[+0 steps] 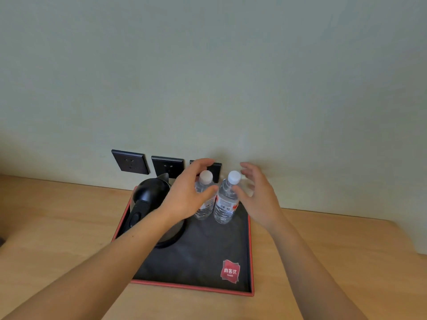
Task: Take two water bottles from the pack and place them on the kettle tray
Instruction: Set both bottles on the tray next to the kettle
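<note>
Two water bottles are shown upright, side by side at the tray's 12 o'clock end, clear of the kettle at 10 o'clock, each flanked by an open, empty grip: left hand, right hand.

Left hand and right hand both spread, arms outstretched

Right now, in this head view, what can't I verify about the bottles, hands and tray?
- Left hand: open fingers overlap the left bottle; contact cannot be told.
- Right hand: blurred, apparently open beside the right bottle.
- Kettle: the left forearm covers its right side and base.
- Tray: far edge hidden behind the kettle and bottles.
- Bottle labels: too small to read.
- The pack: outside the frame.
</note>
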Motion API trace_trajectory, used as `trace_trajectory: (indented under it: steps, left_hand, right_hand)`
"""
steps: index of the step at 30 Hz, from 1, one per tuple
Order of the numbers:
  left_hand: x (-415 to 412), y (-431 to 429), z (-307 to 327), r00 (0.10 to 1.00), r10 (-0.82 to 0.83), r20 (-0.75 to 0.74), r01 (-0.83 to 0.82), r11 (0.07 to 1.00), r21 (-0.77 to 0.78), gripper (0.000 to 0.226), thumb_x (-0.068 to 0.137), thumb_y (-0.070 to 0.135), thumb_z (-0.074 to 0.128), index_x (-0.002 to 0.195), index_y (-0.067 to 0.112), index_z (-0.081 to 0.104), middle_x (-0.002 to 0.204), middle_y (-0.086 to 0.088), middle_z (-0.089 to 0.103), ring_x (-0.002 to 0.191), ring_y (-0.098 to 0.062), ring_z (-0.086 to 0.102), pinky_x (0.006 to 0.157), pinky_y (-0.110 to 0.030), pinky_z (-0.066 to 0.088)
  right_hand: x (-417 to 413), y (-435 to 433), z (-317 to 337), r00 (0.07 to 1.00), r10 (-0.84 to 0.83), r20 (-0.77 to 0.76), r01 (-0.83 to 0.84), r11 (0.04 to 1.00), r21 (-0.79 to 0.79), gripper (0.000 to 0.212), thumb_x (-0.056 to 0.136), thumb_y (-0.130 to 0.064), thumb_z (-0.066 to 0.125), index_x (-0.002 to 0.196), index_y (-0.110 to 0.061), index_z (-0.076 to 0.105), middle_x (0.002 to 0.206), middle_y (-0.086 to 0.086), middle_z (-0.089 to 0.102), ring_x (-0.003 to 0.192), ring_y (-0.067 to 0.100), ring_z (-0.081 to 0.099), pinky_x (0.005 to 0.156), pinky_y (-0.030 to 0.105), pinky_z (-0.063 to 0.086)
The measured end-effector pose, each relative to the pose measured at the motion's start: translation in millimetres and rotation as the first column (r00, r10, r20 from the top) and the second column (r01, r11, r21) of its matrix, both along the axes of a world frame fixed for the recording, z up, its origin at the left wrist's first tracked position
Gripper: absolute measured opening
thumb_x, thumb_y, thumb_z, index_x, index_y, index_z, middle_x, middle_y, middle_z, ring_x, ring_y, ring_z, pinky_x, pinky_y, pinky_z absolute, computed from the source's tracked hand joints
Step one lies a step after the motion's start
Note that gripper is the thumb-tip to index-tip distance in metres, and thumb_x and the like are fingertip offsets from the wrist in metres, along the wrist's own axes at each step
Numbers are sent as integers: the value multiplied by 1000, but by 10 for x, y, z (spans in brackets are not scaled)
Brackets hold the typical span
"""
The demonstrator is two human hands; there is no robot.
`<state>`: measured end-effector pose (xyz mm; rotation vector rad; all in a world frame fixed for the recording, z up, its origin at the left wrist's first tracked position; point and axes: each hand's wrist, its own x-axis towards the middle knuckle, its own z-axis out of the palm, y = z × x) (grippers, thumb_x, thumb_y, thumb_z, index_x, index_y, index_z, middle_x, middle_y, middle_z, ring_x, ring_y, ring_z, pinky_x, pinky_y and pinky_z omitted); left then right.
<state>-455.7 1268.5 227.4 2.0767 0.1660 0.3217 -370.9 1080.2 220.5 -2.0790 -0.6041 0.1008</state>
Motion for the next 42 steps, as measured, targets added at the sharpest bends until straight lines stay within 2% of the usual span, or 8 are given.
trace_trajectory:
  steps: [3, 6, 9, 13, 19, 27, 32, 42]
  left_hand:
    - [67, 122, 160, 982, -187, -30, 187, 931, 315, 55, 87, 13, 68, 139, 24, 53, 140, 8, 55, 127, -2, 47, 107, -14, 31]
    - [134, 181, 193, 958, -240, -155, 285, 853, 437, 49, 92, 1, 59, 139, 18, 54, 141, -2, 58, 130, -19, 52, 110, -31, 40]
    - [135, 200, 190, 950, -223, -218, 301, 840, 452, 42, 99, 9, 54, 139, 19, 52, 137, -4, 60, 125, -23, 56, 103, -40, 46]
    - [122, 210, 151, 961, -184, -207, 261, 848, 461, 42, 99, 9, 53, 140, 19, 52, 140, -4, 59, 126, -24, 56, 103, -36, 45]
    - [120, 149, 133, 969, -122, -217, 214, 853, 477, 45, 99, 5, 52, 142, 19, 51, 145, -4, 56, 126, -26, 56, 103, -39, 47]
    - [137, 11, 183, 969, 34, -247, 98, 857, 506, 37, 101, 17, 52, 138, 17, 52, 140, -8, 57, 115, -32, 62, 94, -45, 51]
    - [190, -53, 244, 952, 102, -289, 83, 823, 562, 40, 100, 22, 53, 139, 13, 50, 139, -12, 54, 113, -35, 61, 88, -42, 50]
    - [263, -156, 338, 929, 172, -329, 41, 834, 551, 41, 97, 27, 60, 133, 9, 56, 132, -15, 60, 114, -34, 60, 87, -39, 49]
  right_hand:
    - [12, -5, 137, 965, 117, 235, -76, 981, -179, 54, 94, -11, 63, 142, -24, 45, 140, -1, 54, 127, 13, 48, 102, 19, 32]
    - [-24, 87, 187, 935, 238, 262, -157, 942, -297, 53, 94, -1, 56, 142, -21, 47, 141, 0, 54, 125, 16, 48, 100, 16, 31]
    - [-58, 145, 159, 927, 284, 245, -194, 922, -334, 50, 95, 4, 52, 140, -17, 50, 139, 2, 56, 122, 20, 52, 98, 18, 34]
    - [-46, 141, 141, 943, 227, 243, -144, 937, -318, 47, 94, 8, 49, 134, -16, 56, 131, 4, 60, 110, 22, 59, 85, 19, 40]
    - [-70, 136, 202, 947, 162, 278, -60, 939, -340, 46, 87, 15, 54, 124, -10, 63, 123, 8, 67, 105, 27, 66, 85, 36, 52]
    - [-22, 167, 233, 959, 35, 281, 67, 936, -345, 32, 93, -10, 65, 125, -9, 67, 120, 13, 72, 108, 34, 65, 89, 36, 48]
    - [19, 177, 246, 973, -43, 226, 121, 930, -347, 28, 90, -19, 70, 118, -14, 70, 107, 14, 75, 96, 35, 66, 83, 35, 48]
    - [-6, 239, 261, 974, -98, 207, 161, 934, -319, 21, 87, -18, 72, 107, -11, 73, 96, 15, 75, 89, 35, 65, 76, 36, 51]
